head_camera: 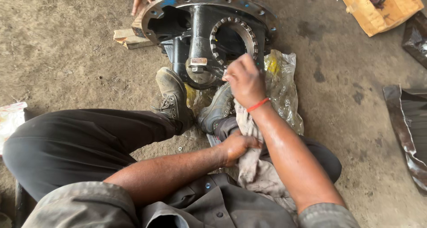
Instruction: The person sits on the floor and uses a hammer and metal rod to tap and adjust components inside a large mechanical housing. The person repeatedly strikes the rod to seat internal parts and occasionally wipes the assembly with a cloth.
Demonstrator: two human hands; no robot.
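Gripping a dirty rag (253,166) in a closed fist, the left hand (238,146) rests at the lap. Beyond it, the right hand (244,79), fingers curled shut, presses against a black gear housing (200,28). A crumpled clear-yellow plastic bag (284,83) lies beside that wrist; an orange carton (378,8) sits well beyond.

Ahead at your far right, an open yellow-brown cardboard box (381,8) stands on the floor. A crumpled clear plastic bag with yellow patches (284,92) lies beside your right foot.
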